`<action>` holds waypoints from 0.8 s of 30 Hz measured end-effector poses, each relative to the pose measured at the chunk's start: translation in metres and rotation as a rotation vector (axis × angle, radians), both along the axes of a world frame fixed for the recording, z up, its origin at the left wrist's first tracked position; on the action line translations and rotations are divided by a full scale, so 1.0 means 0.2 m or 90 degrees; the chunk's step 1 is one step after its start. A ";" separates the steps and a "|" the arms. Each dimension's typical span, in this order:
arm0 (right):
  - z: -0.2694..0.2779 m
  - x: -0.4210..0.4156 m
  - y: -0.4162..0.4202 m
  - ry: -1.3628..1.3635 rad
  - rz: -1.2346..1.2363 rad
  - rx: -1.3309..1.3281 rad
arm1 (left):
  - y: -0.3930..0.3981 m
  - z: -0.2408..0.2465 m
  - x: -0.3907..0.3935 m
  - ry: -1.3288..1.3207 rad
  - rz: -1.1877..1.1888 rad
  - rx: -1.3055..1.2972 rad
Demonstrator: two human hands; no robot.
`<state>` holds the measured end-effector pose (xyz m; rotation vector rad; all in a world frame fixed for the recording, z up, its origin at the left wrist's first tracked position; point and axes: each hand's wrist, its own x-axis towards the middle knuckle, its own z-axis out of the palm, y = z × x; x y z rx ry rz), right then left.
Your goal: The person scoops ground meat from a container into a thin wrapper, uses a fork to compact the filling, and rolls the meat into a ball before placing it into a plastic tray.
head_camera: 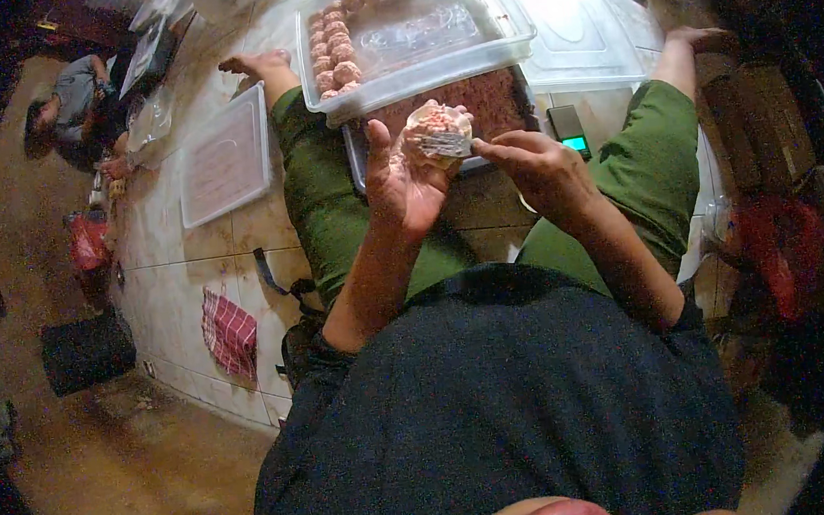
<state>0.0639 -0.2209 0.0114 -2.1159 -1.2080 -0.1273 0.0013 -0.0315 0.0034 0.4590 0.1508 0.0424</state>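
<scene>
My left hand (pixel 413 185), palm up, holds a pinkish portion of soft filling on a pale, thin wrapper or dough layer (pixel 435 128). My right hand (pixel 539 164) grips a small flat tool (pixel 447 144), perhaps a fork or spatula, and its end lies against the filling. Beyond the hands, a clear plastic tub (pixel 526 49) holds rows of pinkish-brown balls (pixel 341 52) along its left and far sides. It rests over a second tub of dark reddish-brown mixture (pixel 508 97), partly hidden by my hands.
A digital scale (pixel 569 132) with a lit display sits right of the tubs. Plastic lids lie at left (pixel 225 156) and far right (pixel 576 34) on the tiled surface. A checked cloth (pixel 230 333) lies lower left. Another person (pixel 77 102) is at the upper left.
</scene>
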 end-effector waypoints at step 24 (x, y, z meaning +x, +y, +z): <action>-0.05 0.08 0.04 0.030 0.027 -0.025 | 0.14 -0.17 0.04 -0.021 0.002 -0.051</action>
